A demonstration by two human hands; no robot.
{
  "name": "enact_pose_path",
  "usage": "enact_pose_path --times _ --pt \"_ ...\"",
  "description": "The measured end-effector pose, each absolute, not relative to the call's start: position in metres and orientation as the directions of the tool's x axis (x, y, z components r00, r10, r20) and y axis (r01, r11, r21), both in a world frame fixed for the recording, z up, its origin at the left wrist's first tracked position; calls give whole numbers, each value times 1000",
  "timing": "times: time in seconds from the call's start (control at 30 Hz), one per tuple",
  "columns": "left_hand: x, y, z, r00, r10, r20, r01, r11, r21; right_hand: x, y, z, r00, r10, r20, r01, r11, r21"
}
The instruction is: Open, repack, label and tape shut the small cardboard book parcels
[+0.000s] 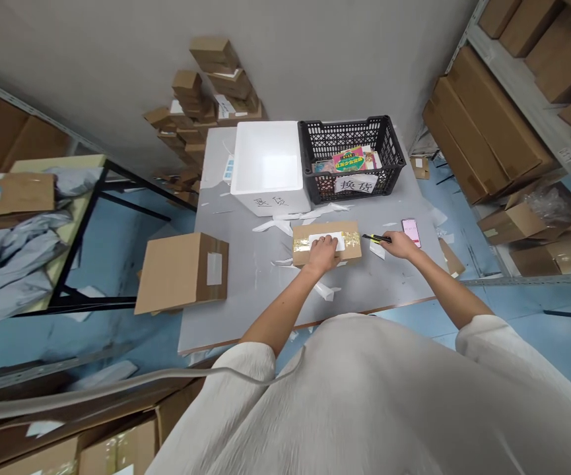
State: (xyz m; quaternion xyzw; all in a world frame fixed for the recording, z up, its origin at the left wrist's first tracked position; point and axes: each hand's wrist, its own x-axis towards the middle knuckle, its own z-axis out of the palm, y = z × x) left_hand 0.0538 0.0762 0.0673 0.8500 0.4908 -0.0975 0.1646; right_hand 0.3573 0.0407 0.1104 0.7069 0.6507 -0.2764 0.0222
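A small taped cardboard box (309,229) lies on the grey table (250,284), with a white label (315,238) and shiny tape across its top. My left hand (323,253) rests on the box over the label, fingers laid against the surface. In my right hand (398,245) is a black and yellow utility knife (377,238), pointing left toward the box's right end and apart from it. Whether its blade is out is too small to tell.
Behind the box stand a white foam box (270,200) and a black plastic crate (395,170) holding colourful printed packs. A phone (410,232) lies right of my right hand. Paper scraps (278,225) litter the table. A larger carton (169,274) stands at the left edge; shelves flank both sides.
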Motion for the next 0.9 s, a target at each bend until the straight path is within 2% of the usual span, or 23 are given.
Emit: enact_pose_path --times 0.27,0.57,0.67,0.9 --pt "59 85 68 491 754 -435 863 -490 125 369 40 85 10 920 -393 864 -206 -460" --pt "58 84 64 478 778 -408 874 -465 139 378 54 71 -202 920 -336 811 -35 -585" --pt "58 80 62 470 789 -396 879 -458 131 381 62 69 -252 905 -342 812 6 -583" --pt "60 71 61 462 806 -371 883 -455 111 383 80 74 -318 865 -388 863 95 -496"
